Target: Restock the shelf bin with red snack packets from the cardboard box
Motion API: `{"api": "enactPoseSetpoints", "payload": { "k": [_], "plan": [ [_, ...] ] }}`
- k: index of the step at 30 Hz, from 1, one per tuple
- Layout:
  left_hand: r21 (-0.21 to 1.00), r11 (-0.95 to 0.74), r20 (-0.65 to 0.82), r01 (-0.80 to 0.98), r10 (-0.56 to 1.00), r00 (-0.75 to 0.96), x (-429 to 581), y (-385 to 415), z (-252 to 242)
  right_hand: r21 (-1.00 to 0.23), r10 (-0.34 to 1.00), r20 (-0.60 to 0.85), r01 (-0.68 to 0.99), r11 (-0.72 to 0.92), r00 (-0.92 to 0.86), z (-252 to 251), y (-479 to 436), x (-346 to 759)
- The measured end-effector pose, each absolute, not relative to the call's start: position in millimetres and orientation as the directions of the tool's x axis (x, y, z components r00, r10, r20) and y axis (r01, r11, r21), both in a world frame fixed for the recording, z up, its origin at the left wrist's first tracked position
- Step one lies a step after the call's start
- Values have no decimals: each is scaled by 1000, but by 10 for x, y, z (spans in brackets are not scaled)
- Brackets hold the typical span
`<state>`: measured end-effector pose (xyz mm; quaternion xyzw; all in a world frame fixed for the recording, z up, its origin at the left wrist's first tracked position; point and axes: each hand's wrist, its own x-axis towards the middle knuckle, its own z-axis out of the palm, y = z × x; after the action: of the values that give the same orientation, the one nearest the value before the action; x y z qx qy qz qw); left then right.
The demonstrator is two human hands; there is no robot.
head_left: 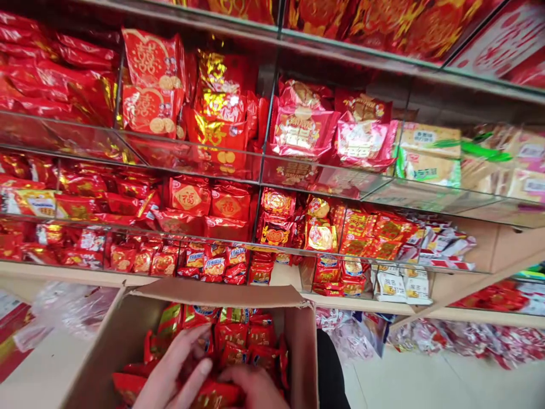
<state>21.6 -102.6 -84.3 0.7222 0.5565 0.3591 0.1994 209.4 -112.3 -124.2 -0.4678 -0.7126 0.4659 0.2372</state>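
An open cardboard box (300, 346) stands at the bottom of the head view, holding many small red snack packets (232, 335). My left hand (179, 369) is inside it on the left, with the thumb and fingers apart over the packets. Lower and to the right, my right hand (255, 383) reaches among the same packets. Its fingertips are partly hidden and blurred, so I cannot tell whether they grip one. Larger red packets (130, 386) lie by the box's left wall.
Shelves with clear dividers rise behind the box, filled with red packets (187, 196), pink-and-red packets (302, 128) and green-edged packets (430, 150). White packets (392, 284) sit on the lowest shelf. Clear plastic bags (72, 309) lie left of the box, and bagged goods (460, 338) lie under the shelves.
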Motion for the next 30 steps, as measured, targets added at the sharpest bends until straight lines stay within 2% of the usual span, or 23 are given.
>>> {"api": "enactPoseSetpoints", "payload": {
  "k": [2, 5, 8, 10, 14, 18, 22, 26, 30],
  "plan": [
    [817, -191, 162, 545, 982, 103, 389, -1118, -859, -971, 905, -55, 235, 51, -422, -978, -1104, 2164],
    [951, 74, -47, 300, 994, -97, 626, -1092, -822, -998, 961, -57, -17, -64, -271, -841, -1045, 2151],
    [987, 153, -136, 53, 960, -246, 749, -1025, -762, -996, 989, -39, -75, -50, -141, -900, -1027, 2084],
    [989, 146, -137, 6, 942, -307, 773, -1017, -733, -997, 996, -10, -80, -17, -87, -950, -1041, 2046],
    [978, 189, -151, 93, 937, -315, 757, -1062, -747, -999, 1000, 10, -53, 11, 11, -1006, -1092, 2001],
    [966, 198, -139, 164, 939, -314, 712, -1088, -832, -988, 997, 63, 140, 57, 41, -1025, -1161, 2011],
    [941, 133, -28, 312, 947, -319, 681, -1092, -867, -965, 992, 121, 238, 107, 43, -1023, -1208, 2055],
    [842, -6, 157, 540, 959, -234, 683, -1103, -825, -984, 996, 85, 158, 79, 32, -1008, -1227, 2099],
    [769, -98, 237, 632, 961, -139, 697, -1114, -755, -988, 995, 94, 122, 96, -24, -963, -1287, 2180]
  ]
}}
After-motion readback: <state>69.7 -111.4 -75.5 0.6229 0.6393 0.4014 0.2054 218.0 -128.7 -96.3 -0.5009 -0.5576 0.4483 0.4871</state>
